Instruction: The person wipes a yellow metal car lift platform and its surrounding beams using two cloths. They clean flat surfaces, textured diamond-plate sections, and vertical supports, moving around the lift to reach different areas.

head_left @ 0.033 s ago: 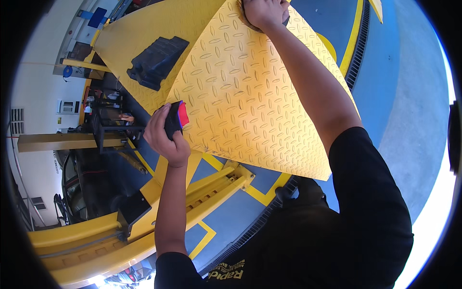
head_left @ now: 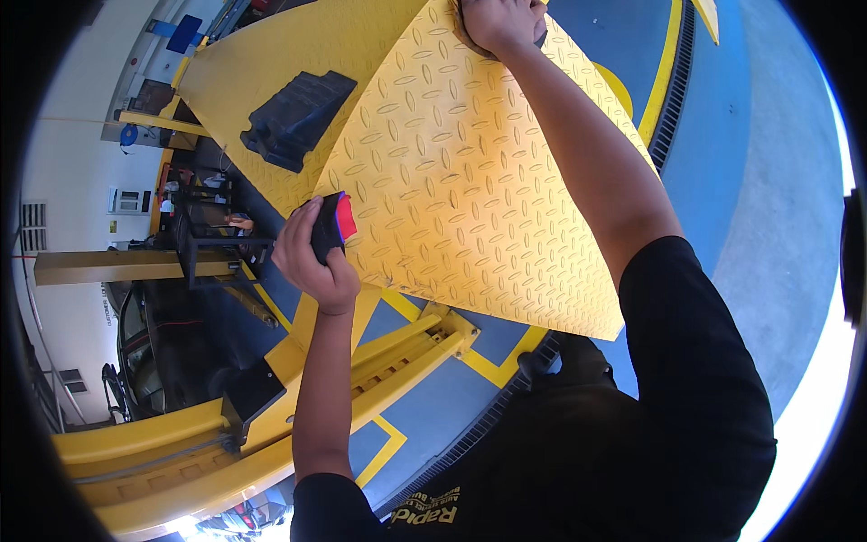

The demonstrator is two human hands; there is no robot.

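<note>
My left hand (head_left: 312,257) is closed round a small black block (head_left: 328,230) with a bright red end and a purple edge. It is beside the left edge of a yellow diamond-tread metal plate (head_left: 452,181), and the red end faces the plate. At the top of the picture my right hand (head_left: 503,25) lies over the plate's far part. Its fingers are closed on a dark thing with a brownish rim (head_left: 470,36), mostly hidden under the palm, so I cannot make out its kind. A black moulded plastic part (head_left: 298,117) rests on the yellow surface further left.
A yellow steel beam (head_left: 262,425) runs below my left forearm. The floor is blue with yellow lines (head_left: 393,452) and a dark drain grate (head_left: 677,108). A dark car (head_left: 163,343) and a black metal trolley (head_left: 208,235) stand at the left.
</note>
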